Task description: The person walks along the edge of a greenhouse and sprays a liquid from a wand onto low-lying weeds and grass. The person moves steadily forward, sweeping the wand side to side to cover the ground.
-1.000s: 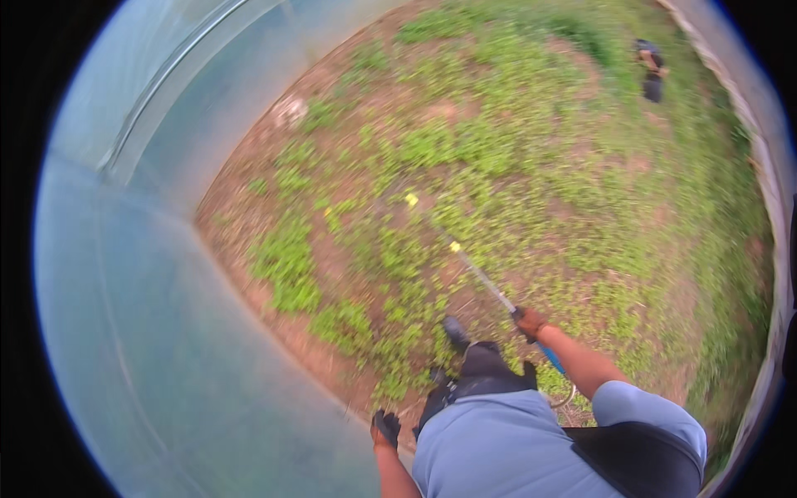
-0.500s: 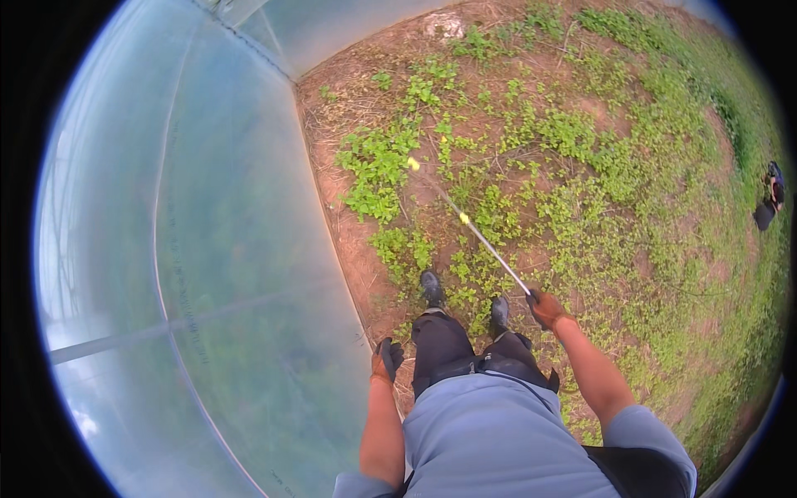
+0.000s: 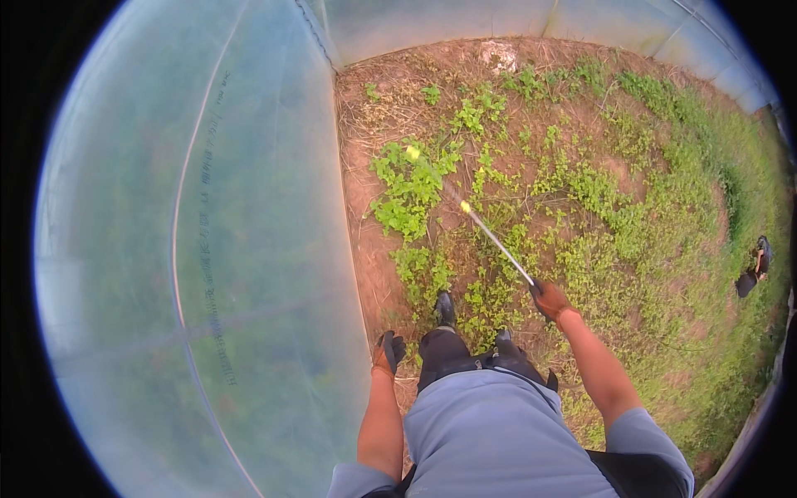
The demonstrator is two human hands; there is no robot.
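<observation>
In my right hand (image 3: 551, 300), gloved in brown-orange and black, is the handle of a spray wand. The thin silvery wand (image 3: 502, 247) slants up to the left, over low weeds. A yellow fitting (image 3: 465, 207) sits partway along it, and a blurred yellow nozzle (image 3: 413, 153) is at its far end, above a bright green leafy clump (image 3: 401, 196). Fine mist blurs the part between the two. My left hand (image 3: 388, 352), in a like glove, hangs low beside the plastic sheet wall (image 3: 274, 249). Its fingers are loosely bent and apart, with nothing seen in them.
The sheet wall runs along my left and meets another sheet wall (image 3: 448, 33) at the far corner. My dark boots (image 3: 445, 309) stand among weeds and reddish soil. A pale rock-like patch (image 3: 498, 55) lies at the back. Far right, another person (image 3: 754, 267) shows small.
The view has shifted, so the sheet wall, corner and plants appear farther right and lower. The wand's nozzle has moved left relative to the leafy clump. Both hands keep nearly the same pose.
</observation>
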